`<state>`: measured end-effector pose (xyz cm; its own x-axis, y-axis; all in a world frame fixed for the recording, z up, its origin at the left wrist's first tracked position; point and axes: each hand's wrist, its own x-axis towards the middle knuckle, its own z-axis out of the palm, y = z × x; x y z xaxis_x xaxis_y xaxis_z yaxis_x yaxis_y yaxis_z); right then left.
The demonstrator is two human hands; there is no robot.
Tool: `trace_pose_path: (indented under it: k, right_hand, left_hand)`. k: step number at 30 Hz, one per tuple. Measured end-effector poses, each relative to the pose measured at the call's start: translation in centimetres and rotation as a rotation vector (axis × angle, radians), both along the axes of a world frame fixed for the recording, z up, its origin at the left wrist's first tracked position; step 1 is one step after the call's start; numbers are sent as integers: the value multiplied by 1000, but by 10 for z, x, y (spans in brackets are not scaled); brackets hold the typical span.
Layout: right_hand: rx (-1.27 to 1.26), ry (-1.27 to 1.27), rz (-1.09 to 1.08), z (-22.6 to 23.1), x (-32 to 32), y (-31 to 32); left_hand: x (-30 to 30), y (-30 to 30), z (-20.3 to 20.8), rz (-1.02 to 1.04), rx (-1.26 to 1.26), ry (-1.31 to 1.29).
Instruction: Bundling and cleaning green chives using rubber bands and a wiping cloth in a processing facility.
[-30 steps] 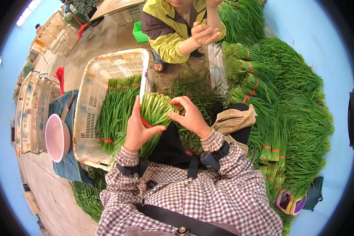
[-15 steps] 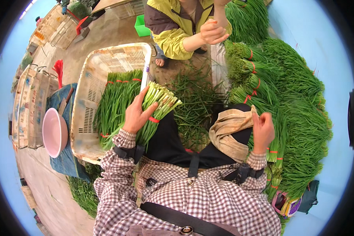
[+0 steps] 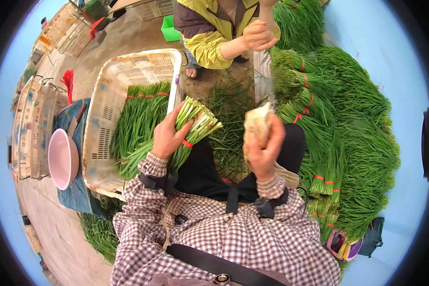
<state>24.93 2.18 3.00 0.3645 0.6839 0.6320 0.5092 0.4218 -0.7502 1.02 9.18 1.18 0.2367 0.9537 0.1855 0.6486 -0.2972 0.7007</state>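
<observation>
A bundle of green garlic chives point(image 3: 189, 127), tied with a red band, lies in the grip of my left hand point(image 3: 169, 133), its pale cut ends facing up and right. Its leaves trail down beside the crate. My right hand point(image 3: 267, 151) is closed around a beige cloth point(image 3: 257, 125), bunched up over my lap and apart from the bundle; part of the cloth hangs below the wrist. Left of my knees stands a white plastic crate point(image 3: 93, 157) with banded chive bundles point(image 3: 145, 107) lying in it.
Piled chives point(image 3: 355, 143) fill the right side, with red-banded bundles along their edge. Loose leaves point(image 3: 231, 121) litter the floor ahead. A person in a yellow-green jacket point(image 3: 207, 45) sits opposite. To the left are a pink basin point(image 3: 63, 159) and stacked crates point(image 3: 28, 126).
My right hand has lifted the beige cloth off my right knee and brought it left, toward the chive bundle. My left hand still holds the bundle in nearly the same place.
</observation>
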Motion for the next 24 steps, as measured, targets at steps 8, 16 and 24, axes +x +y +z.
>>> trace_pose_path:
  k: [8,16,24]
  right_hand:
    - [-87,-586,277,-50,-58,39]
    - [-457,-206,119,-97,-17,83]
    - [5,-313,366,-33,-36,43]
  left_hand:
    - [14,0,-5,19,53,82]
    - [25,4,-10,32,134,191]
    - [20,9,-2,35,34,184]
